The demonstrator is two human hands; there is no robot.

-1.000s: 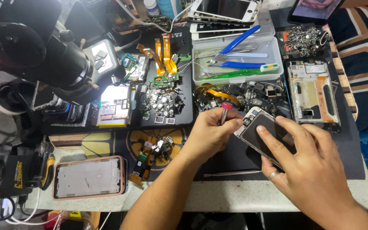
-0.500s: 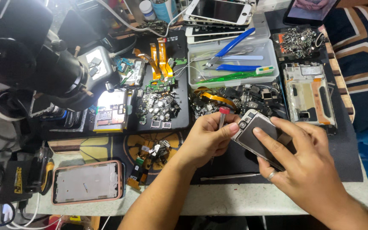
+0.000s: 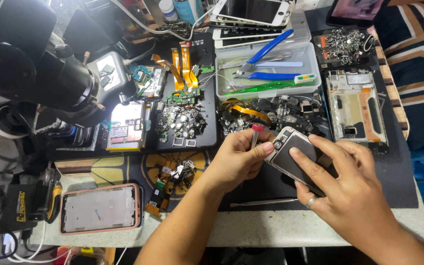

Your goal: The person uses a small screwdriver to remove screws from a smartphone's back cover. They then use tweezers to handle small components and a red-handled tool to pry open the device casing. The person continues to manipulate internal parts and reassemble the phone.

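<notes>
Matte black glass-and-metal phone body [image 3: 295,158], flat and rectangular with rounded corners, lies tilted on the dark work mat [image 3: 398,181] at centre. Your right hand [image 3: 349,196] presses down on it, fingers spread flat, one plain silver ring [image 3: 310,201] on a finger. Your left hand [image 3: 236,159] is curled tight round a slim screwdriver with a red cap [image 3: 256,133], shaft upright, tip at the phone's upper-left corner. At 12 o'clock: one clear plastic tray [image 3: 266,68] holding two blue-handled pliers [image 3: 271,61]. At 2 o'clock, one stripped phone frame [image 3: 357,110]. At 8 o'clock, one pink-cased phone shell [image 3: 99,208]. At 10 o'clock, one black microscope [image 3: 50,83].
</notes>
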